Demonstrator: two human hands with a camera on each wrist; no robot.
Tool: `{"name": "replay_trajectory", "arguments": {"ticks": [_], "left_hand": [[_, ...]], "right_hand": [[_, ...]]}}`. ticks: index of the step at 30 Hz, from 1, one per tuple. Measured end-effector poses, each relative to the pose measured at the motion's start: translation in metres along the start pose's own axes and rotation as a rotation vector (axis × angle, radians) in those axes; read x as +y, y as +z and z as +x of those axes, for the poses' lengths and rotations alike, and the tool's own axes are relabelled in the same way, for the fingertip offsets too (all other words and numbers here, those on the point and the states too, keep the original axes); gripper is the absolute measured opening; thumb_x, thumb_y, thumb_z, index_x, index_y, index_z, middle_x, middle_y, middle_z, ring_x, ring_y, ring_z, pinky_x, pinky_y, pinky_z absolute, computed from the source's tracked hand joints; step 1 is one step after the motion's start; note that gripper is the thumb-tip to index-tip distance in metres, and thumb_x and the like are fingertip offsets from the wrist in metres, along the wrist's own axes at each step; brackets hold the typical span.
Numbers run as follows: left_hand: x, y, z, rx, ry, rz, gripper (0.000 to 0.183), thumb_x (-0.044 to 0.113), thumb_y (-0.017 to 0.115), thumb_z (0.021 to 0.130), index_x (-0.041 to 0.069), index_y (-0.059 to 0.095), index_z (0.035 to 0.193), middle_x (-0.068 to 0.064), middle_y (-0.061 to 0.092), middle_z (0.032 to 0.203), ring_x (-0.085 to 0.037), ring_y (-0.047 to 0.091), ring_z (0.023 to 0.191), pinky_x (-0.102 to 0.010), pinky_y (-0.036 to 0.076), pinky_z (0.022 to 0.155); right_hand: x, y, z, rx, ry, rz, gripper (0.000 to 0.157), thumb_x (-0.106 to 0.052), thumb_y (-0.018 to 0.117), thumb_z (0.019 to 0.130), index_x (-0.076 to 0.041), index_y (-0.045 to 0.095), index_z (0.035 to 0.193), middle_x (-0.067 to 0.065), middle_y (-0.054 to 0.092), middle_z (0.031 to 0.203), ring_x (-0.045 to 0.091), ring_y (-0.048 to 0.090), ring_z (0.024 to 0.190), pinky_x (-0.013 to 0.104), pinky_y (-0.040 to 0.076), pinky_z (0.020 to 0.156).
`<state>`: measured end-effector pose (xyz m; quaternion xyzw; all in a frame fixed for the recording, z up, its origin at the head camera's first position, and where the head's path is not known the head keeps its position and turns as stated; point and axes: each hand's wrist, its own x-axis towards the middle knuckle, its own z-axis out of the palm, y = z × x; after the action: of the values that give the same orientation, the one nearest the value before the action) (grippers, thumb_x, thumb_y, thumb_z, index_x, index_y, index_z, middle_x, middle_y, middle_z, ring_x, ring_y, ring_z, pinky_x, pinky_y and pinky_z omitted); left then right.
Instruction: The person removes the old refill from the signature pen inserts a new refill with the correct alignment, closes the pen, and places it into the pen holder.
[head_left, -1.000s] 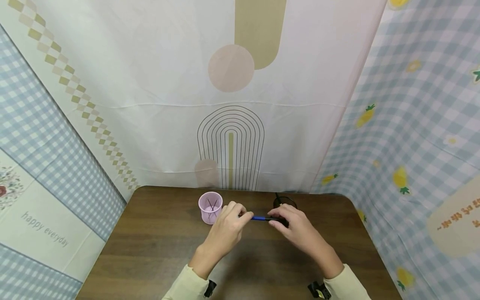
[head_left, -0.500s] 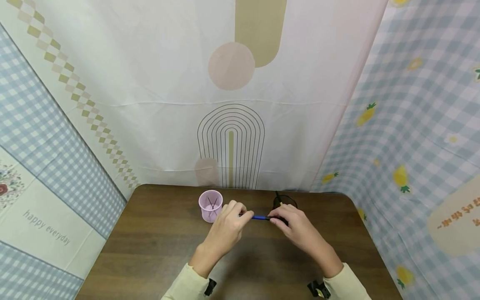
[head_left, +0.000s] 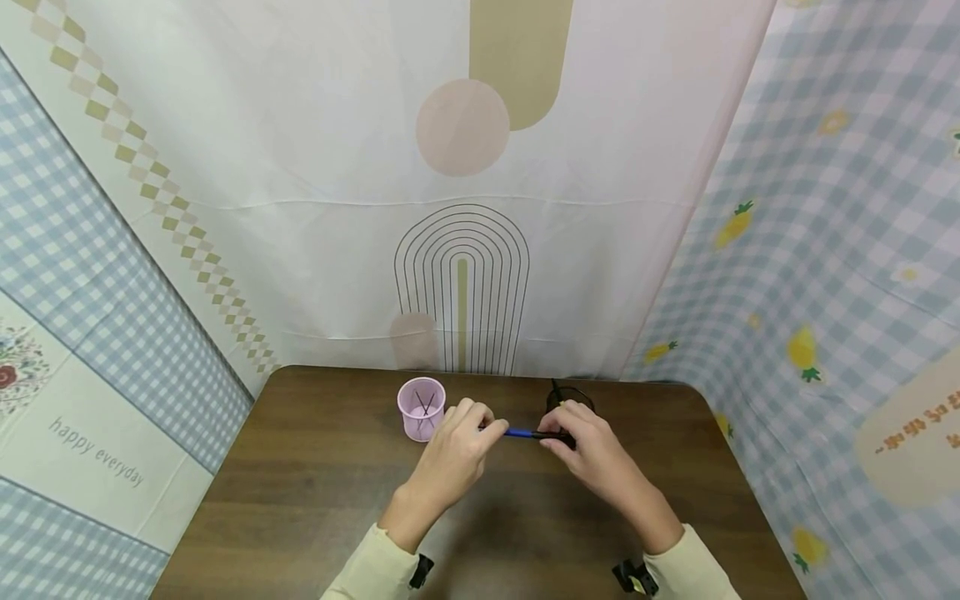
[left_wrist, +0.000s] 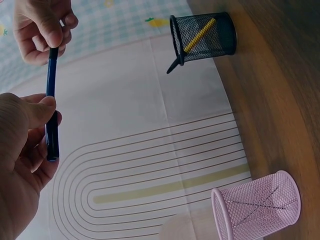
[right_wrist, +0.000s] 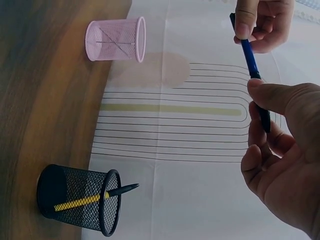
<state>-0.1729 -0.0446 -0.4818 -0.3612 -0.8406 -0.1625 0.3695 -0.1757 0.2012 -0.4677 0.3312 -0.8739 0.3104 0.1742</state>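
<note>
A blue pen with black ends is held sideways above the table between both hands. My left hand pinches its left end between thumb and fingers. At the other end, my right hand grips the black part with thumb and curled fingers. In the left wrist view the blue barrel shows between the two hands. The right wrist view shows the black end lying across the right fingers. Just beyond the left hand stands a pink mesh pen holder.
A black mesh pen holder stands behind the right hand, with a yellow-and-black pen leaning in it. Both holders are near the back of the brown wooden table. Patterned cloth hangs behind the table and at its sides.
The head view has tilted slightly, so the table appears a little higher. Both hands keep their hold on the pen; the right fingers shift only slightly.
</note>
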Motion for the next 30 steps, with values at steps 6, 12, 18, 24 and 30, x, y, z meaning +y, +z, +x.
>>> {"name": "replay_trajectory", "arguments": {"ticks": [6, 12, 18, 24, 30], "left_hand": [[0.000, 0.000, 0.000, 0.003, -0.001, -0.001, 0.026, -0.005, 0.060, 0.087, 0.014, 0.072, 0.100, -0.001, 0.059, 0.089, -0.018, 0.053, 0.082, -0.028, 0.041, 0.066], [0.001, -0.002, 0.000, -0.011, -0.018, -0.015, 0.028, -0.006, 0.061, 0.087, 0.014, 0.073, 0.102, -0.001, 0.060, 0.090, -0.019, 0.053, 0.083, -0.029, 0.043, 0.068], [0.002, -0.004, 0.000, -0.035, -0.033, -0.028, 0.028, -0.007, 0.061, 0.089, 0.014, 0.073, 0.103, -0.002, 0.061, 0.092, -0.019, 0.054, 0.085, -0.029, 0.044, 0.069], [0.002, -0.005, 0.000, -0.040, -0.030, -0.024, 0.027, -0.007, 0.062, 0.089, 0.014, 0.073, 0.104, -0.001, 0.061, 0.092, -0.019, 0.054, 0.085, -0.029, 0.044, 0.069], [0.003, -0.005, 0.000, -0.047, -0.025, -0.016, 0.027, -0.005, 0.063, 0.089, 0.014, 0.073, 0.104, -0.001, 0.060, 0.092, -0.019, 0.054, 0.086, -0.029, 0.043, 0.069]], "right_hand": [[-0.001, 0.002, -0.001, 0.032, 0.004, -0.012, 0.030, -0.002, 0.086, 0.079, -0.018, 0.067, 0.097, -0.009, 0.063, 0.097, 0.006, 0.056, 0.091, 0.028, 0.054, 0.074], [-0.001, 0.005, -0.002, 0.071, -0.004, -0.005, 0.035, 0.001, 0.088, 0.075, -0.014, 0.067, 0.099, -0.006, 0.061, 0.095, 0.006, 0.057, 0.087, 0.027, 0.054, 0.072], [-0.001, 0.005, -0.003, 0.055, 0.012, -0.018, 0.044, -0.002, 0.092, 0.071, -0.014, 0.067, 0.105, -0.004, 0.062, 0.100, 0.009, 0.062, 0.090, 0.028, 0.057, 0.078], [-0.003, -0.001, -0.001, 0.000, 0.052, -0.013, 0.035, -0.016, 0.087, 0.082, -0.016, 0.071, 0.113, -0.003, 0.067, 0.106, 0.008, 0.062, 0.094, 0.029, 0.057, 0.079], [-0.003, -0.007, 0.002, -0.067, 0.085, -0.011, 0.019, -0.021, 0.075, 0.094, -0.020, 0.075, 0.113, -0.011, 0.072, 0.104, 0.005, 0.059, 0.090, 0.029, 0.054, 0.077]]}}
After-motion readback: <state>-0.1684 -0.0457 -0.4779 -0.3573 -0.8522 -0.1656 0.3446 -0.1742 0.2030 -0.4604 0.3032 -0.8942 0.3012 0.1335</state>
